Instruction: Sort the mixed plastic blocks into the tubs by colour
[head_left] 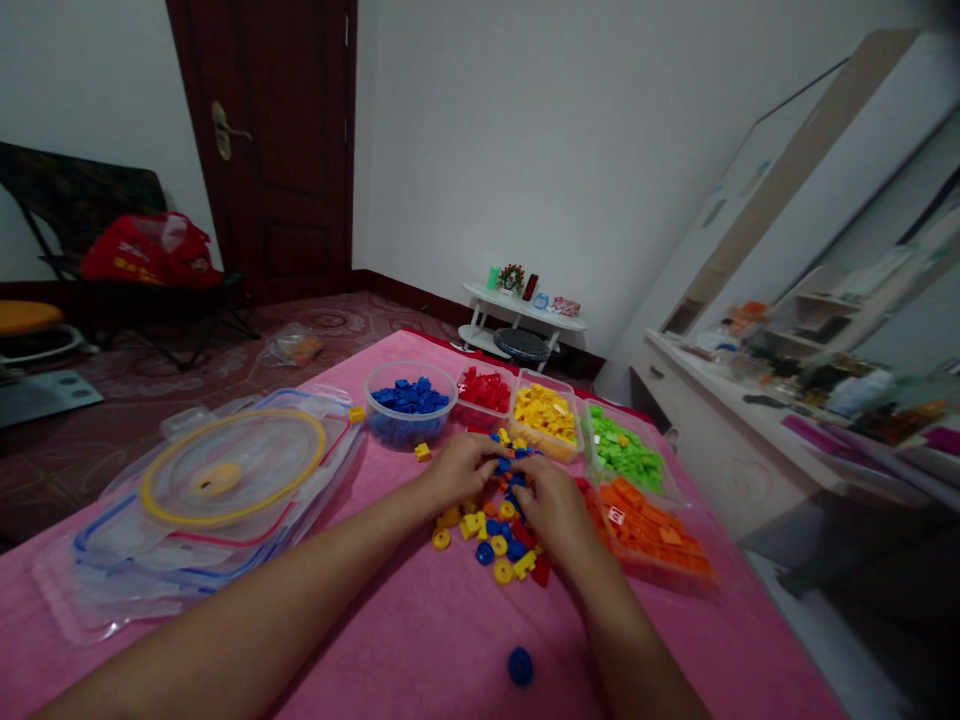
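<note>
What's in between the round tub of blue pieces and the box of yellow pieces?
The box of red pieces sits between the blue tub and the yellow box; the head view shows it.

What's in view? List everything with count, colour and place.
Table: one, pink-covered, foreground
Loose toy pieces: many, yellow, blue, red, mostly mid-table
Lone round piece: one, blue, table front
Tub: one, clear, holding blue bricks, table back
Boxes: four, clear, holding red, yellow, green and orange bricks, right of tub
Lids: several, clear with coloured seals, table left
Door: one, dark reddish-brown, back left
Chair: one, dark, left
Bag: one, red, on chair
Stool: one, orange seat, far left
Plastic bag: one, clear, floor left
Stand: one, white, back wall
Plant: one, red-green, on stand
Dresser: one, white, cluttered, right
Left hand: one, bare, at pieces
Right hand: one, bare, at pieces
</note>
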